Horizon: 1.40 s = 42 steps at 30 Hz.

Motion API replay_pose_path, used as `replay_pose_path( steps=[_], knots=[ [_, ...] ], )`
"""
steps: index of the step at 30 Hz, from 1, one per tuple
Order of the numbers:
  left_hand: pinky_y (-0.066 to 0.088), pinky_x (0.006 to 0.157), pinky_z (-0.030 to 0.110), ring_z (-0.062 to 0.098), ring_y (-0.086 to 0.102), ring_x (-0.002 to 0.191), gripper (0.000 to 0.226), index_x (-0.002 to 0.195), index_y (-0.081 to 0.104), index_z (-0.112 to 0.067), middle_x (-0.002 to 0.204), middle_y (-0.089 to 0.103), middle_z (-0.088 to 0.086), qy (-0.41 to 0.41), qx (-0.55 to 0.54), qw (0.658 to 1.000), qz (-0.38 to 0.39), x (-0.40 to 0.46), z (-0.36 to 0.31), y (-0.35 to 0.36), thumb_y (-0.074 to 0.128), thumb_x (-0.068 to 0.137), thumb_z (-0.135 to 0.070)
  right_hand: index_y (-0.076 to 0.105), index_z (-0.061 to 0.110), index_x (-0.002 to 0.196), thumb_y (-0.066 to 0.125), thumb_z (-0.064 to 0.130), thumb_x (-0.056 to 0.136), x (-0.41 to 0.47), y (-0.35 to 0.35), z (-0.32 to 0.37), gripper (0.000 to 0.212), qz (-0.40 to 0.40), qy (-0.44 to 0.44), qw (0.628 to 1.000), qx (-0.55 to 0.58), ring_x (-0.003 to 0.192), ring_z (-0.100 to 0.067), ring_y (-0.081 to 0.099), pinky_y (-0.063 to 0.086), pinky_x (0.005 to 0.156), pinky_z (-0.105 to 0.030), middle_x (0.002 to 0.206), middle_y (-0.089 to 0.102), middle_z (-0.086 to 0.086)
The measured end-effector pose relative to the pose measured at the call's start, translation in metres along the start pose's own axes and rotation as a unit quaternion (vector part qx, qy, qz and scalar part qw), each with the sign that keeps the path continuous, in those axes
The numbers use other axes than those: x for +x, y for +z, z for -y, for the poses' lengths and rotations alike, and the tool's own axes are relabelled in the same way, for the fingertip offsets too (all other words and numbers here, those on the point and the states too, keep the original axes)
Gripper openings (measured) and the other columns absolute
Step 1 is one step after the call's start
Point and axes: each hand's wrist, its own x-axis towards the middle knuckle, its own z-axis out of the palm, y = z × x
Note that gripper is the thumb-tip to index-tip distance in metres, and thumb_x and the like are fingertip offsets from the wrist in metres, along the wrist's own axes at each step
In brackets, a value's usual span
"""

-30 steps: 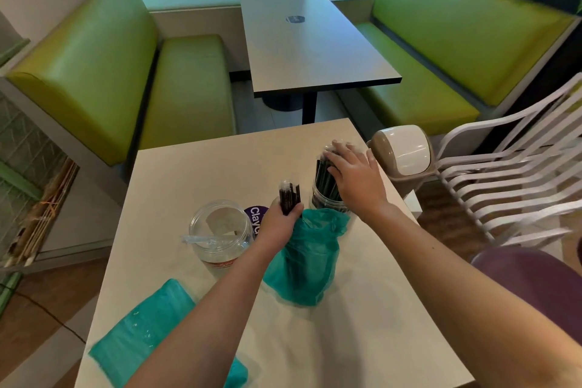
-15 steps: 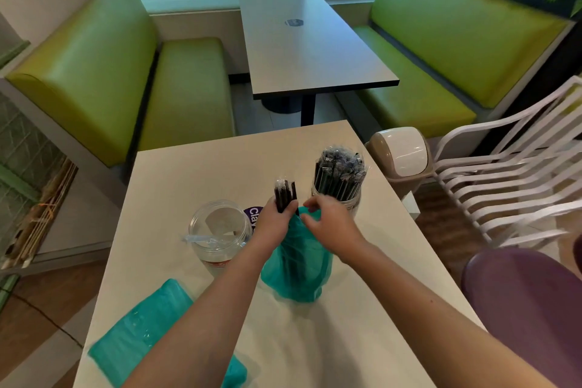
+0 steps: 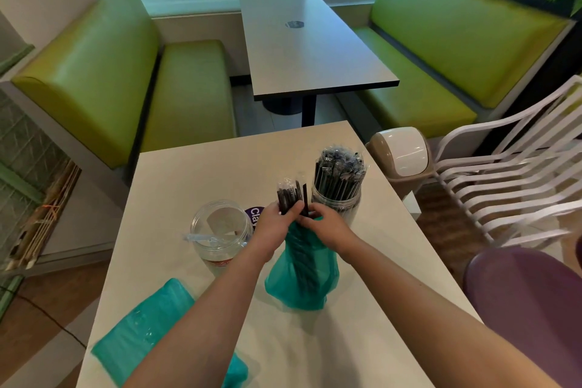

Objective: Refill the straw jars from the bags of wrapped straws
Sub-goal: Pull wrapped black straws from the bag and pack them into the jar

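Note:
A teal bag (image 3: 302,274) of wrapped black straws stands upright in the middle of the beige table (image 3: 195,173). My left hand (image 3: 274,227) grips the bundle of straws (image 3: 289,194) that sticks out of the bag's mouth. From the right, my right hand (image 3: 327,225) pinches a few straws in that same bundle. Just behind stands a clear jar (image 3: 338,189) packed full of wrapped black straws. Left of the bag, a second clear jar (image 3: 220,230) holds only one or two pale wrapped straws.
Another teal bag (image 3: 141,334) lies flat at the table's near left corner. A purple round lid (image 3: 255,214) lies between the jars. A small swing-top bin (image 3: 400,157), a white chair (image 3: 516,186) and a purple seat (image 3: 529,293) stand to the right.
My right hand left the top of the full jar and came back to the bag, where it now pinches straws beside my left hand. The left hand stayed on the bundle.

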Motion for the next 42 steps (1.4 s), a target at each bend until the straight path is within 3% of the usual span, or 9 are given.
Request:
replay_pose_path(
  steps=[6, 8, 15, 19, 27, 33, 37, 40, 42],
  knots=[
    [0.051, 0.087, 0.030, 0.018, 0.064, 0.101, 0.028, 0.119, 0.064, -0.014, 0.106, 0.069, 0.002, 0.008, -0.008, 1.000, -0.004, 0.002, 0.000, 0.004, 0.064, 0.094, -0.027, 0.066, 0.006, 0.112, 0.066, 0.027, 0.092, 0.001, -0.004, -0.001, 0.029, 0.030, 0.026, 0.997, 0.064, 0.092, -0.020, 0.067, 0.053, 0.081, -0.028, 0.106, 0.071, -0.009],
    [0.052, 0.087, 0.029, 0.019, 0.065, 0.102, 0.028, 0.118, 0.066, -0.014, 0.107, 0.071, 0.003, 0.011, -0.019, 1.000, 0.000, 0.003, 0.000, 0.004, 0.066, 0.093, -0.026, 0.068, 0.007, 0.111, 0.068, 0.028, 0.090, 0.000, -0.007, -0.003, 0.029, 0.036, 0.025, 0.996, 0.077, 0.096, -0.022, 0.068, 0.053, 0.088, -0.034, 0.105, 0.072, -0.009],
    [0.053, 0.085, 0.028, 0.018, 0.066, 0.101, 0.027, 0.119, 0.065, -0.017, 0.109, 0.071, 0.003, 0.011, -0.019, 1.000, -0.001, 0.005, 0.000, 0.010, 0.062, 0.095, -0.030, 0.056, 0.022, 0.131, 0.063, 0.024, 0.093, 0.004, -0.010, -0.006, 0.038, 0.059, 0.014, 0.992, 0.109, 0.109, -0.015, 0.063, 0.050, 0.097, -0.031, 0.121, 0.067, 0.000],
    [0.052, 0.093, 0.034, 0.018, 0.065, 0.104, 0.029, 0.117, 0.063, -0.019, 0.112, 0.070, 0.003, 0.021, -0.008, 1.000, -0.003, 0.009, 0.000, 0.012, 0.067, 0.092, -0.031, 0.046, 0.029, 0.137, 0.059, 0.026, 0.095, 0.004, -0.011, -0.006, 0.044, 0.067, 0.028, 0.990, 0.119, 0.109, -0.009, 0.060, 0.048, 0.091, -0.024, 0.125, 0.062, 0.005],
    [0.054, 0.091, 0.039, 0.019, 0.065, 0.103, 0.037, 0.120, 0.060, -0.019, 0.112, 0.069, 0.002, 0.012, 0.001, 1.000, -0.001, 0.011, 0.000, 0.009, 0.070, 0.088, -0.035, 0.043, 0.026, 0.141, 0.053, 0.032, 0.099, -0.002, -0.011, -0.003, 0.044, 0.073, 0.006, 0.995, 0.071, 0.122, -0.012, 0.053, 0.042, 0.104, -0.029, 0.133, 0.056, 0.006],
    [0.055, 0.091, 0.044, 0.023, 0.069, 0.100, 0.025, 0.108, 0.066, -0.023, 0.104, 0.073, 0.004, 0.014, -0.012, 1.000, 0.001, 0.012, 0.006, 0.004, 0.070, 0.087, -0.038, 0.049, 0.029, 0.134, 0.046, 0.029, 0.102, -0.004, -0.010, 0.005, 0.032, 0.078, 0.009, 0.993, 0.088, 0.103, -0.003, 0.058, 0.046, 0.082, -0.013, 0.120, 0.061, 0.010],
    [0.053, 0.095, 0.043, 0.022, 0.068, 0.103, 0.017, 0.106, 0.069, -0.025, 0.105, 0.073, 0.006, 0.024, -0.015, 1.000, -0.004, 0.012, 0.004, 0.002, 0.068, 0.091, -0.032, 0.049, 0.028, 0.135, 0.044, 0.027, 0.103, -0.002, -0.010, 0.007, 0.033, 0.075, 0.015, 0.993, 0.094, 0.104, -0.004, 0.059, 0.047, 0.086, -0.016, 0.120, 0.062, 0.008],
    [0.053, 0.096, 0.042, 0.019, 0.068, 0.102, 0.009, 0.100, 0.070, -0.032, 0.105, 0.073, 0.002, 0.031, -0.016, 0.999, -0.006, 0.011, 0.001, 0.002, 0.067, 0.092, -0.029, 0.050, 0.027, 0.136, 0.046, 0.029, 0.102, -0.002, -0.012, 0.008, 0.034, 0.049, 0.010, 0.995, 0.087, 0.112, -0.008, 0.058, 0.047, 0.098, -0.026, 0.126, 0.061, 0.005],
    [0.053, 0.096, 0.042, 0.017, 0.067, 0.103, 0.011, 0.101, 0.072, -0.031, 0.105, 0.073, 0.000, 0.036, -0.012, 0.999, -0.006, 0.011, 0.000, 0.002, 0.066, 0.092, -0.029, 0.049, 0.023, 0.134, 0.045, 0.029, 0.102, -0.001, -0.015, 0.009, 0.033, 0.028, 0.006, 0.996, 0.085, 0.109, -0.008, 0.058, 0.049, 0.092, -0.021, 0.126, 0.061, 0.002]
  ],
)
